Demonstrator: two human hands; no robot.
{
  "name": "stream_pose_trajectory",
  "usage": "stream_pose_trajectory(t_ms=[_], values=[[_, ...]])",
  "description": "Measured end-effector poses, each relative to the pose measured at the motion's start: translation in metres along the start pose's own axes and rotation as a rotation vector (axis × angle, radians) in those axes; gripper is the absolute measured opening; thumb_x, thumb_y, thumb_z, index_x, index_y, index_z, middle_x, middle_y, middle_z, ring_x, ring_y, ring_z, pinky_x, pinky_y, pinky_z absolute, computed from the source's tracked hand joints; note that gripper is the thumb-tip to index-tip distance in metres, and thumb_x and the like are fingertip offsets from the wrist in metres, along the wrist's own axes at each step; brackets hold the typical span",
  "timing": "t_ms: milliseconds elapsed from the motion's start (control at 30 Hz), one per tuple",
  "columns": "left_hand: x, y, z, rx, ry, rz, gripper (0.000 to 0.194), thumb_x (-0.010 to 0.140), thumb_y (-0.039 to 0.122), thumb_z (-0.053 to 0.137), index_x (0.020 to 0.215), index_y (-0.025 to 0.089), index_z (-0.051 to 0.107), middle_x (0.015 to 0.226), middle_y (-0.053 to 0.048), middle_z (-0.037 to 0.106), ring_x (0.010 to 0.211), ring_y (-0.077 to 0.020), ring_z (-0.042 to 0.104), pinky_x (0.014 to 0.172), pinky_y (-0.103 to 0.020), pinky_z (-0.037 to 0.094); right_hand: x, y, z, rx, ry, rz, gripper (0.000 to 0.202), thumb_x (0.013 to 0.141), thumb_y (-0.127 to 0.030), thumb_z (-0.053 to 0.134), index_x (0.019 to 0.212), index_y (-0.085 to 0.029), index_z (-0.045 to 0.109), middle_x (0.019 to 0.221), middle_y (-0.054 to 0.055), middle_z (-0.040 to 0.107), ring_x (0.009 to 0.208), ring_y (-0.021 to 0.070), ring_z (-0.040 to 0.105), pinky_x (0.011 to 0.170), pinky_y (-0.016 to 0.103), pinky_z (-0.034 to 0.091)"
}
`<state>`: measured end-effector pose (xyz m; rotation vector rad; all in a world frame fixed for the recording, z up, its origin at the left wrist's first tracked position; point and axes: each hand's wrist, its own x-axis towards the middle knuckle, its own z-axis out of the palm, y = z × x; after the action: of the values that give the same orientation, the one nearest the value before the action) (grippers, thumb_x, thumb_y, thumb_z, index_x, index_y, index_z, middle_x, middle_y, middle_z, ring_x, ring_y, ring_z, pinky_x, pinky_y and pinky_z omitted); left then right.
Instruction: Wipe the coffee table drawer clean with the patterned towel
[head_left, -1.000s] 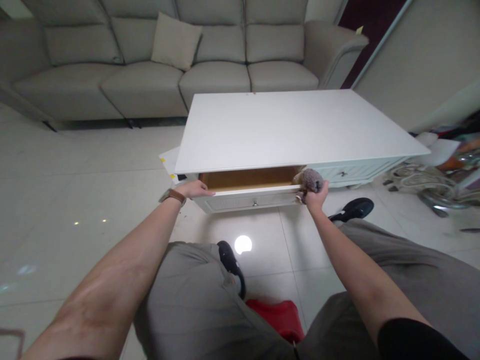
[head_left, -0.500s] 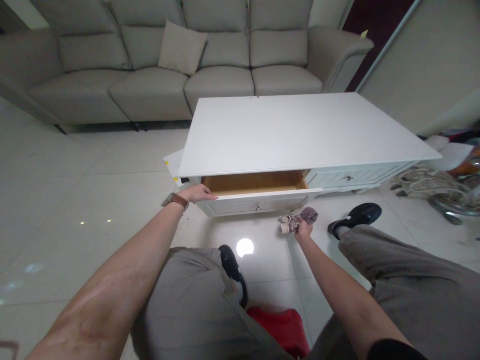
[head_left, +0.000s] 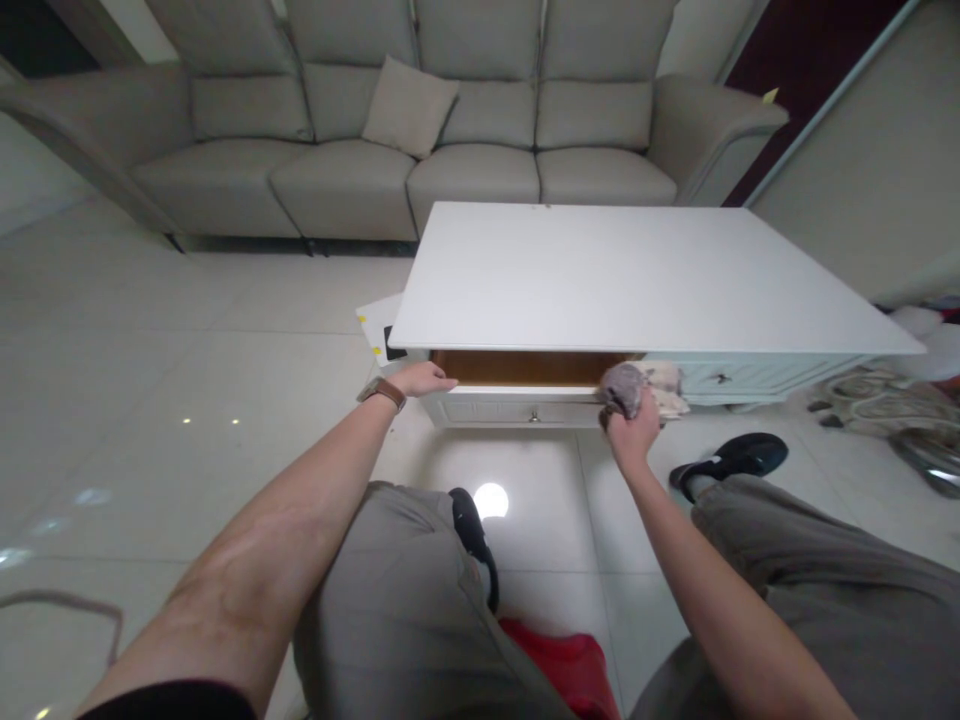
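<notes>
Drawer (head_left: 487,408): standing pulled out beneath the white surface (head_left: 645,275), its long axis running left to right across the person's front, its knob (head_left: 534,417) facing the person.
Cloth (head_left: 624,386): bunching grey-purple at the drawer's right end, just beyond the knuckles, its paler part spreading right in front of a second drawer (head_left: 761,378), which is sitting closed.
Right hand (head_left: 634,430): gripping the cloth from the near side; whether the cloth is touching the drawer's rim, the view is not making clear.
Left hand (head_left: 418,380): gripping the drawer's left end, fingers bending over the top edge.
Nearer hand: the right, for the cloth; the left is staying out of reach of it, at the opposite end.
Edge between hands: stretching leftward from the cloth to the left hand, apparently the line that is mattering most.
</notes>
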<state>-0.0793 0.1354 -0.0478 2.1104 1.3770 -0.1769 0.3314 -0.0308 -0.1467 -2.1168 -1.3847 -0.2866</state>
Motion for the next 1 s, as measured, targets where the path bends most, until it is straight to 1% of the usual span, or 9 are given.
stream_pose_trajectory(t_ms=[133,267,367,467,567,667,767,867,1000], values=[[-0.004,-0.006,-0.004,-0.027,0.126,-0.019,0.044,0.085,0.052,0.052,0.084,0.015,0.076,0.094,-0.013,0.078,0.086,-0.0266,0.069,0.075,-0.032,0.048,-0.007,-0.099,-0.008,0.049,-0.353,-0.323,0.054,0.077,-0.017,0.055,0.131,-0.017,0.056,0.146,0.016,0.056,0.147,0.0345,0.033,0.112,0.056,0.034],[-0.016,0.003,-0.016,-0.116,0.331,0.036,0.029,0.077,0.03,0.058,0.094,0.016,0.076,0.103,-0.011,0.078,0.098,-0.025,0.069,0.091,-0.033,0.052,-0.015,-0.204,-0.005,0.083,-0.516,-0.491,0.049,0.082,-0.02,0.058,0.131,-0.021,0.054,0.142,0.016,0.058,0.138,0.0351,0.04,0.107,0.058,0.038],[-0.03,0.021,-0.018,-0.298,0.348,0.244,0.053,0.068,0.024,0.064,0.119,0.014,0.071,0.124,-0.011,0.073,0.112,-0.0255,0.067,0.101,-0.035,0.051,-0.025,-0.258,0.005,0.109,-0.586,-0.564,0.05,0.084,-0.024,0.061,0.133,-0.019,0.053,0.138,0.018,0.058,0.132,0.0362,0.043,0.106,0.058,0.039],[-0.036,0.037,-0.008,-0.338,0.188,0.27,0.09,0.058,0.017,0.069,0.146,0.013,0.053,0.132,-0.014,0.068,0.11,-0.0287,0.068,0.095,-0.034,0.054,-0.031,-0.281,0.018,0.236,-0.628,-0.631,0.061,0.082,-0.027,0.064,0.14,-0.015,0.05,0.143,0.02,0.053,0.135,0.0361,0.041,0.109,0.056,0.039],[-0.032,0.044,0.004,-0.298,0.034,0.179,0.103,0.057,0.019,0.071,0.156,0.014,0.041,0.13,-0.013,0.069,0.106,-0.0305,0.07,0.088,-0.032,0.055,-0.019,-0.267,0.026,0.463,-0.673,-0.743,0.071,0.078,-0.028,0.069,0.144,-0.013,0.046,0.145,0.019,0.053,0.134,0.0308,0.046,0.111,0.047,0.04],[-0.023,0.046,0.015,-0.187,0.044,0.25,0.111,0.054,0.028,0.081,0.156,0.017,0.038,0.148,-0.014,0.057,0.129,-0.0336,0.058,0.105,-0.034,0.047,0.014,-0.216,0.019,0.572,-0.686,-0.84,0.066,0.078,-0.033,0.073,0.138,-0.015,0.052,0.141,0.014,0.058,0.13,0.0269,0.05,0.112,0.042,0.04],[-0.017,0.054,0.028,0.035,0.08,0.242,0.125,0.047,0.04,0.09,0.157,0.019,0.034,0.154,-0.019,0.048,0.14,-0.0389,0.046,0.116,-0.046,0.035,0.055,-0.14,0.002,0.3,-0.625,-0.678,0.069,0.079,-0.045,0.075,0.139,-0.017,0.054,0.141,0.015,0.058,0.132,0.0305,0.049,0.107,0.044,0.044],[-0.015,0.071,0.048,0.257,0.156,0.124,0.118,0.046,0.046,0.093,0.149,0.017,0.044,0.143,-0.023,0.055,0.131,-0.0461,0.05,0.114,-0.062,0.029,0.083,-0.068,-0.01,-0.114,-0.799,-0.522,0.07,0.078,-0.065,0.073,0.129,-0.018,0.064,0.127,0.017,0.068,0.121,0.0346,0.058,0.096,0.043,0.05],[-0.014,0.094,0.081,0.418,0.377,0.029,0.084,0.063,0.025,0.085,0.139,0.015,0.052,0.139,-0.023,0.057,0.128,-0.045,0.05,0.116,-0.069,0.016,0.091,-0.024,-0.009,-0.337,-0.855,-0.411,0.07,0.088,-0.073,0.056,0.131,-0.019,0.067,0.123,0.018,0.073,0.113,0.0344,0.067,0.092,0.042,0.051]])
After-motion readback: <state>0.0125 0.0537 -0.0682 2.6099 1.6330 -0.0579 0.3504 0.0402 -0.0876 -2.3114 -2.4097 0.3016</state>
